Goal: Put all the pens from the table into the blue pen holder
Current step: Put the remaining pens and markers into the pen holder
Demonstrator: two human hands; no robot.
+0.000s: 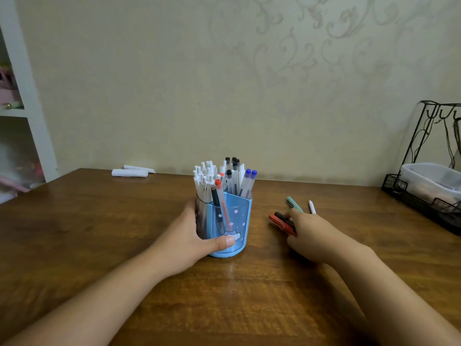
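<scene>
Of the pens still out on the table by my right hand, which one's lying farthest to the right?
The white pen, beyond your right hand. The mint-green pen lies left of it, and the red pen sits farther left, at your fingers.

I'm seeing a glossy, grained wooden table, a translucent blue plastic pen holder, smooth plastic pens, a black wire rack and matt patterned wallpaper.
</scene>
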